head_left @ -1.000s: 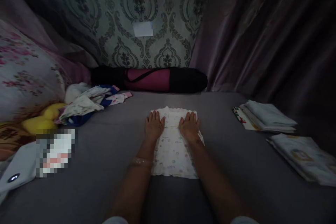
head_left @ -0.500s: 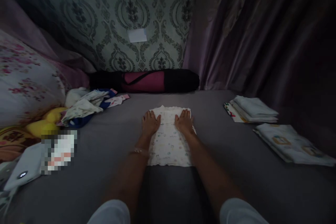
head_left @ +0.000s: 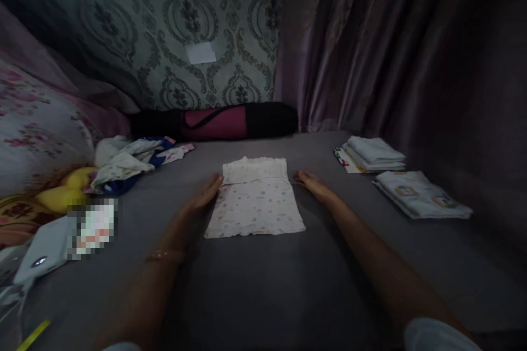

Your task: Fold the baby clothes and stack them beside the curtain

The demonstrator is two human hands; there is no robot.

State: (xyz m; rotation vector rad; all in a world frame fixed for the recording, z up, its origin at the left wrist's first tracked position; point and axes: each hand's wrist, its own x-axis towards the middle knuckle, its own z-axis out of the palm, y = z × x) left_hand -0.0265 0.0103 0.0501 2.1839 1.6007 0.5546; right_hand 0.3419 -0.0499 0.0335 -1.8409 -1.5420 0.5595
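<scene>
A white cloth garment (head_left: pixel 257 203) with small printed figures lies flat on the grey bed sheet (head_left: pixel 263 290), its far part folded over in a band. My left hand (head_left: pixel 206 192) is at the cloth's left edge, fingers stretched out, fingertips at or just touching the side near the fold. On the other side, my right hand (head_left: pixel 313 184) hovers or rests a little away from the right edge, fingers extended, holding nothing. A bracelet (head_left: pixel 166 255) circles my left wrist.
Folded white cloths (head_left: pixel 374 153) and a folded printed cloth (head_left: pixel 424 194) lie at right. Crumpled clothes (head_left: pixel 127 164), a yellow plush (head_left: pixel 61 194) and a white power bank (head_left: pixel 49 247) are at left. A black and maroon long bag (head_left: pixel 216 122) lies against the wall.
Both hands have lifted off the cloth's top and moved apart to its two sides. The cloth now shows fully. The camera view has turned slightly right.
</scene>
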